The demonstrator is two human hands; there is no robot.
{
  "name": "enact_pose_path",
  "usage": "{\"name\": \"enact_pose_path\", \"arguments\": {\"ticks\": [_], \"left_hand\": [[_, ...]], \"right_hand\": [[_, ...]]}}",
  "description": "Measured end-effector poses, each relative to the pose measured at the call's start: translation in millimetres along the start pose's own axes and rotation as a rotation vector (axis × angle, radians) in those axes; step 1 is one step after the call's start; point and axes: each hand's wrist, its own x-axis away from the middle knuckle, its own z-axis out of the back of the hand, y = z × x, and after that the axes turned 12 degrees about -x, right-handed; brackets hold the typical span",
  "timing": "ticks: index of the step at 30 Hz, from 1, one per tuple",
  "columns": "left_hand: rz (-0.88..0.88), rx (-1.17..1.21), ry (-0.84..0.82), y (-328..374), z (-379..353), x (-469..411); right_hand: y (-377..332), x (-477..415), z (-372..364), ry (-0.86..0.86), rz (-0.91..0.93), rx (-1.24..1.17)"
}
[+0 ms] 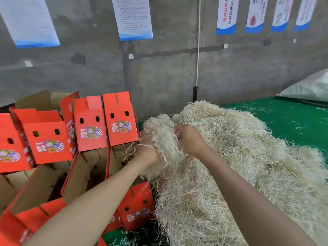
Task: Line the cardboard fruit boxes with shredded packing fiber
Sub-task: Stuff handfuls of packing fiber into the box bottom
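A grey concrete wall (168, 71) hung with posters (133, 18) backs a green tabletop (292, 121). At left, red cardboard fruit boxes (48, 141) stand open, showing brown cardboard inside. The left hand (147, 153) and right hand (190, 139), arms outstretched, both clutch a tuft (166, 144) of pale, stringy shredded fiber, at the left edge of the big tangled fiber pile (239, 157) at right.

Pale shredded fiber (239, 157) heaped right, open red cardboard boxes (88, 132) clustered left

Chinese writing on boxes and posters.
Oval labels (91, 132) on the red boxes (30, 148) and the wall posters (226, 15) are too blurred to read.
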Motion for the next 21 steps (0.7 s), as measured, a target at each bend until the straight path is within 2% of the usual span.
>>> {"name": "enact_pose_path", "arguments": {"ticks": [2, 4, 5, 7, 8, 11, 13, 17, 19, 21], "left_hand": [[-0.001, 0.131, 0.044, 3, 4, -12], [-0.015, 0.238, 0.132, 8, 10, -24], [-0.023, 0.327, 0.119, 11, 11, -25], [-0.048, 0.298, 0.133, 11, 11, -30], [-0.064, 0.203, 0.157, 9, 12, -26], [-0.109, -0.129, 0.148, 0, 15, -20], [-0.162, -0.374, 0.145, 2, 24, 0], [-0.453, -0.660, 0.106, 17, 53, 37], [-0.532, -0.718, 0.093, 27, 75, 56], [-0.607, -0.680, 0.066, 36, 102, 73]], "right_hand": [[5, 12, 6, 0.009, -0.017, -0.175], [16, 24, 8, -0.040, -0.111, -0.292], [21, 29, 9, -0.095, -0.162, -0.268], [30, 38, 8, -0.181, -0.209, -0.165], [32, 41, 8, -0.207, -0.207, -0.182], [22, 45, 12, -0.247, -0.203, -0.616], [2, 45, 9, -0.254, -0.179, -0.790], [-40, 42, -16, -0.191, -0.191, -0.850], [-63, 42, -28, -0.195, -0.219, -0.933], [-87, 40, -38, -0.220, -0.245, -0.980]]}}
